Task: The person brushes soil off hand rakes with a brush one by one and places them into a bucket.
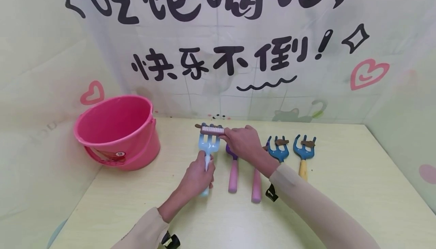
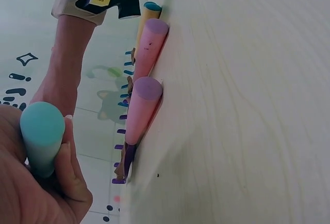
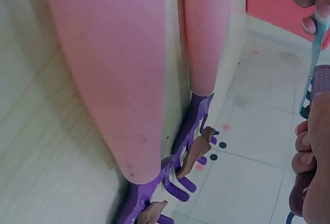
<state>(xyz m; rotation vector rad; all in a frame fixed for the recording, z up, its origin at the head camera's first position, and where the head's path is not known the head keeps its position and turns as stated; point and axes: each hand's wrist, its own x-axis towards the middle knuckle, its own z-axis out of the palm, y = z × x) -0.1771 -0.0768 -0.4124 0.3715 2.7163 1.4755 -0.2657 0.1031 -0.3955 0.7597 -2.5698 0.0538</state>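
My left hand [image 1: 198,175] grips the handle of a light blue garden hand fork [image 1: 209,145], raised off the table with tines pointing away. In the left wrist view the turquoise handle end [image 2: 42,123] shows between fingers and palm. With my right hand [image 1: 242,143] I hold a small scrubbing brush [image 1: 213,130] with white bristles and a dark pinkish body, across the fork's tines. Something brown [image 1: 198,126] pokes out beside the tines. Nearest on the table lie two hand forks with pink handles [image 1: 233,177] and purple heads, partly hidden by my right hand and arm.
A pink bucket [image 1: 144,150] stands at the left. Right of the pink-handled forks lie a blue-headed fork [image 1: 280,155] and a yellow-handled fork [image 1: 303,168] with a blue head, brown pieces [image 1: 308,143] on their tines. A printed sheet [image 1: 218,101] hangs behind the table.
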